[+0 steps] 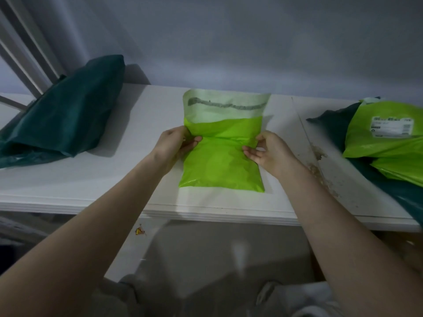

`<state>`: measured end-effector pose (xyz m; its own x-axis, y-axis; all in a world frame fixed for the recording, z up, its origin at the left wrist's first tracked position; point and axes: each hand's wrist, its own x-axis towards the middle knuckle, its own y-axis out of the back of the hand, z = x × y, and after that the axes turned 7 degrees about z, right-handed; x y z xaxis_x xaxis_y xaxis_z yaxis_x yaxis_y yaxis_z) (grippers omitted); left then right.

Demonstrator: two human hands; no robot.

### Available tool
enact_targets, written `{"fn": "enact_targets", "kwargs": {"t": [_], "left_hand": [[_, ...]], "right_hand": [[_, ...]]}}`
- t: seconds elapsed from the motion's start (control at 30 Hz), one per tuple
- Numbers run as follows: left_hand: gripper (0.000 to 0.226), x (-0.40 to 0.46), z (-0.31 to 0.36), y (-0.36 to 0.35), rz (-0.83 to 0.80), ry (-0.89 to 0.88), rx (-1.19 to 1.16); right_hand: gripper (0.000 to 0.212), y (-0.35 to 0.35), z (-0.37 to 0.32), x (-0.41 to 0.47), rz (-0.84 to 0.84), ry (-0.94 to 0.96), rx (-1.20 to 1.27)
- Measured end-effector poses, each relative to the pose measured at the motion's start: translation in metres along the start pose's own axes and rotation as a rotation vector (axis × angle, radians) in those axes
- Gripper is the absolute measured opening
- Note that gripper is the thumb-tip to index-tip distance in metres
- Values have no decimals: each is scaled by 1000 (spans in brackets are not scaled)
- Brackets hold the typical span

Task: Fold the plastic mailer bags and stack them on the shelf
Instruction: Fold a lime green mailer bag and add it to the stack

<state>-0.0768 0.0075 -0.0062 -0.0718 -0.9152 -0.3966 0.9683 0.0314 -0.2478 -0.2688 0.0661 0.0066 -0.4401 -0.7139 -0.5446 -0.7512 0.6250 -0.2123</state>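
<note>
Fingers (pixel 194 140) both hands pinch green mailer (pixel 219 165) edges, on shelf (pixel 91 184).

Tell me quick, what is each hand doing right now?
Left hand: closed, pinching the left edge of the lime-green plastic mailer bag.
Right hand: closed, pinching the same bag's right edge.

Place: a plain room, likely in a home.
Seen: a white shelf (pixel 96 179) set by a bare grey wall (pixel 229 42), with mailer bags (pixel 386 143) piled on it.
</note>
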Motion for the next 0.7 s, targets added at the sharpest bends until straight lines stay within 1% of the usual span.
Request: {"fn": "enact_targets", "kwargs": {"t": [0.07,0.1,0.17,0.23,0.27,0.3,0.33,0.37,0.43,0.47,0.5,0.6,0.7], "left_hand": [[17,3,4,2,16,54,-39],[21,5,4,4,13,64,-37],[32,8,1,5,11,25,52],[30,7,-4,5,12,-56,197],[30,5,-5,5,-7,-88,277],[37,3,-7,6,-40,-115,335],[44,0,-7,7,-68,-134,367],[46,-2,-7,8,-87,-149,372],[24,-2,-7,8,-95,-167,349],[22,0,-6,8,-90,-168,344],[26,2,-6,9,-88,-168,344],[33,5,-6,10,-117,-162,333],[37,3,-7,8,-133,-159,298]], "right_hand": [[25,1,-1,0,-2,-26,23],[28,1,-2,0,-4,-41,25],[37,3,-4,2,-11,-64,28],[39,3,-4,4,-13,-76,18],[35,3,-3,4,-12,-71,-7],[26,2,-3,4,-12,-58,-33],[17,1,-2,4,-7,-43,-43],[13,1,-1,4,-7,-29,-23],[20,3,-1,5,-5,9,12],[21,5,-3,5,2,38,-13],[21,7,-4,4,6,62,-59],[41,9,-6,5,-4,101,-142],[46,9,-4,5,7,139,-172]]}}
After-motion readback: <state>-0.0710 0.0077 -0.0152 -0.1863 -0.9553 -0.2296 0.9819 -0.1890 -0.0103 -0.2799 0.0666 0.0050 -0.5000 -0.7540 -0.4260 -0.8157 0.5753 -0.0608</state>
